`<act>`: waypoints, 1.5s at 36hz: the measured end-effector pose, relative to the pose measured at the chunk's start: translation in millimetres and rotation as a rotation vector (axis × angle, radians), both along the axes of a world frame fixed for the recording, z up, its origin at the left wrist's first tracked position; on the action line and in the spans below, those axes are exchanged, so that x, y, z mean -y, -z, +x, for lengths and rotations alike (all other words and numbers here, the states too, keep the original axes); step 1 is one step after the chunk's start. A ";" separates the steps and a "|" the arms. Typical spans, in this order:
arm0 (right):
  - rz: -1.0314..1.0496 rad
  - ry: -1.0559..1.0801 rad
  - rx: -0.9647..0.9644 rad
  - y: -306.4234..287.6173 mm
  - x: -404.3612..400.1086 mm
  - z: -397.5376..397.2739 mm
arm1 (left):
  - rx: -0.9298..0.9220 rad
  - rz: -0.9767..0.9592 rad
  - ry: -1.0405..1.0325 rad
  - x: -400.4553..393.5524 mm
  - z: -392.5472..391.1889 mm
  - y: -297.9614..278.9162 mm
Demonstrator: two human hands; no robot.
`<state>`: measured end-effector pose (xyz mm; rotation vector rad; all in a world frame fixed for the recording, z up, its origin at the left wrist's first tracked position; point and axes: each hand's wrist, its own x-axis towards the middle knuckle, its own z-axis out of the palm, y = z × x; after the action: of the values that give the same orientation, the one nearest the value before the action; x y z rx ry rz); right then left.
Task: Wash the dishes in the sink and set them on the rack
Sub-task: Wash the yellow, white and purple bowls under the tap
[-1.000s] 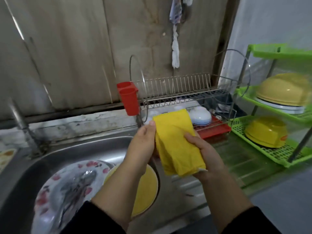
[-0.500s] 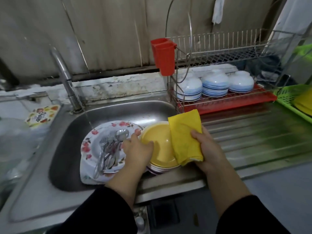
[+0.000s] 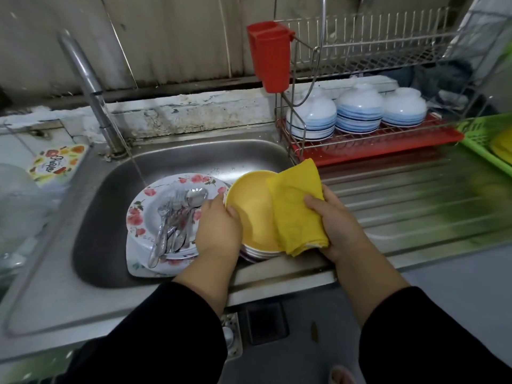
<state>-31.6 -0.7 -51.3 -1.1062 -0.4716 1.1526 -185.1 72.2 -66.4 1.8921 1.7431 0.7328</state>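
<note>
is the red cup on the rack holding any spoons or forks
No, the red cup on the rack shows nothing sticking out of it, and the spoons and forks lie on the flowered plate in the sink.

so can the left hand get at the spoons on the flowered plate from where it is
Probably yes. The left hand holds the yellow plate's rim right beside the spoons, which lie uncovered on the flowered plate. It would have to let go first.

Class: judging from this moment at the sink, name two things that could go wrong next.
The left hand tilts the round yellow plastic plate by its rim; wet, it might slip onto the stack beneath. The loose metal cutlery piled on the flowered white plate could slide off if that plate is lifted.
</note>
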 end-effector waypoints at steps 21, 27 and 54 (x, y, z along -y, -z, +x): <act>0.010 -0.018 0.023 3.2 -0.5 -0.5 | 0.320 0.106 -0.165 5.2 1.7 -5.6; -0.002 -0.032 0.055 5.3 -1.0 0.8 | 0.395 0.109 -0.146 10.6 2.8 -8.9; -0.264 -0.346 1.203 -61.2 -31.1 -60.5 | 1.108 -0.420 0.279 13.2 -0.3 -75.1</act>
<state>-92.1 30.4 10.0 -1.9605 -1.5075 0.7226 -185.5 59.0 8.7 1.0362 0.8099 0.9421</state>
